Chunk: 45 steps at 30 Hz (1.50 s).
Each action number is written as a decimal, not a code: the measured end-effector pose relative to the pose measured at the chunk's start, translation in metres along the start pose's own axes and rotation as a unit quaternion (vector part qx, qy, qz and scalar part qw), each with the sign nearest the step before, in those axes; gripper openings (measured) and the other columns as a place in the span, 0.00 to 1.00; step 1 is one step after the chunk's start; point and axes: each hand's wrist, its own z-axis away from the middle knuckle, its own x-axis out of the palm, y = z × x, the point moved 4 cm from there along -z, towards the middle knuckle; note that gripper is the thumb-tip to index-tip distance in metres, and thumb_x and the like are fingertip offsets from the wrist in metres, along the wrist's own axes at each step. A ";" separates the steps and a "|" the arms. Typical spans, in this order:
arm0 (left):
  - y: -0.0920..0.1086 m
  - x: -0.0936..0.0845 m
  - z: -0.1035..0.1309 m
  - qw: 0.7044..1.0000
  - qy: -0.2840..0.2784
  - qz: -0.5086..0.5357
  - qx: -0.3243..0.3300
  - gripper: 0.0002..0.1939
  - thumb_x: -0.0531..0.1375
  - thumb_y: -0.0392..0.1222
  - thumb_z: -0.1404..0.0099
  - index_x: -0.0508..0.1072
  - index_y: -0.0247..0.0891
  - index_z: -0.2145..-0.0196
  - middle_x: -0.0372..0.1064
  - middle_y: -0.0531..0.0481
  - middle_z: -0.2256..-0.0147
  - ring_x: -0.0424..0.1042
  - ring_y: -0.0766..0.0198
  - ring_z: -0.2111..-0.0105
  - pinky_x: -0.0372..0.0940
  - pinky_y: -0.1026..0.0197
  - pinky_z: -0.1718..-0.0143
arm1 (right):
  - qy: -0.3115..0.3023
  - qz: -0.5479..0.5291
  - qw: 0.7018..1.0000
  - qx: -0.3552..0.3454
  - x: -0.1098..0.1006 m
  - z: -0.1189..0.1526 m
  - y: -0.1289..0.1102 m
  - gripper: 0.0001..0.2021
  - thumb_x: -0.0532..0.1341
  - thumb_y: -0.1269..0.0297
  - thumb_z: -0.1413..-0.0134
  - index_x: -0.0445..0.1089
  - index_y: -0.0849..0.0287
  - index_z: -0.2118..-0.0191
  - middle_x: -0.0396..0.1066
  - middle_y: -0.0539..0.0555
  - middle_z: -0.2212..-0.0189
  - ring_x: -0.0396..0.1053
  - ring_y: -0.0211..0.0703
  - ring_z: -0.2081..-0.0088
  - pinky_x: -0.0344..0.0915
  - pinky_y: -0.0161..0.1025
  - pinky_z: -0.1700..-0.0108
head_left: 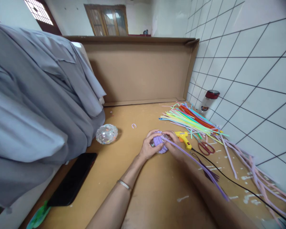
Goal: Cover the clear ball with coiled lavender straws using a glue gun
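Note:
Between my two hands, just above the table or resting on it, is a clear ball (pixel 153 143) partly wrapped in rows of purple pipe cleaner (pixel 159 141). My left hand (pixel 149 146) curls around its left side, thumb pressed on the wrapped rows. My right hand (pixel 173 143) closes on the right side, where a long purple strand (pixel 197 162) runs out over the right wrist toward me. Fingers and wrapping hide much of the ball. Just right of my right hand lies a yellow glue gun (pixel 186 140) with a black cord.
A second clear ball (pixel 107 134) sits left, near a black phone-like slab (pixel 73 179) and grey cloth (pixel 45 89). Right are red-handled scissors (pixel 206 148), a pile of coloured pipe cleaners (pixel 190 117) and a red-lidded jar (pixel 208 101) by the tiled wall. A cardboard panel (pixel 143 70) stands behind.

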 end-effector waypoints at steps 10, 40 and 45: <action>0.003 0.001 -0.002 1.000 -0.013 -0.003 0.010 0.19 0.64 0.44 0.44 0.71 0.38 0.55 0.63 0.39 0.49 0.64 0.54 0.46 0.59 0.47 0.44 | 0.032 0.050 0.998 -0.007 -0.001 0.000 -0.011 0.07 0.54 0.63 0.44 0.60 0.55 0.73 0.64 0.53 0.64 0.63 0.43 0.56 0.61 0.41 0.54; 0.009 0.001 -0.004 0.995 -0.069 -0.068 -0.008 0.29 0.63 0.42 0.46 0.65 0.40 0.46 0.61 0.41 0.49 0.61 0.52 0.46 0.57 0.48 0.43 | 0.002 -0.011 0.999 0.053 -0.007 -0.006 -0.008 0.07 0.58 0.62 0.50 0.64 0.55 0.76 0.64 0.51 0.65 0.64 0.44 0.57 0.62 0.40 0.56; 0.009 0.002 -0.005 0.996 -0.066 -0.055 -0.001 0.24 0.63 0.42 0.47 0.68 0.39 0.51 0.61 0.41 0.50 0.61 0.53 0.46 0.58 0.48 0.43 | -0.013 -0.008 0.998 0.056 -0.008 -0.006 -0.001 0.06 0.58 0.63 0.49 0.65 0.55 0.75 0.65 0.52 0.63 0.64 0.44 0.55 0.60 0.41 0.54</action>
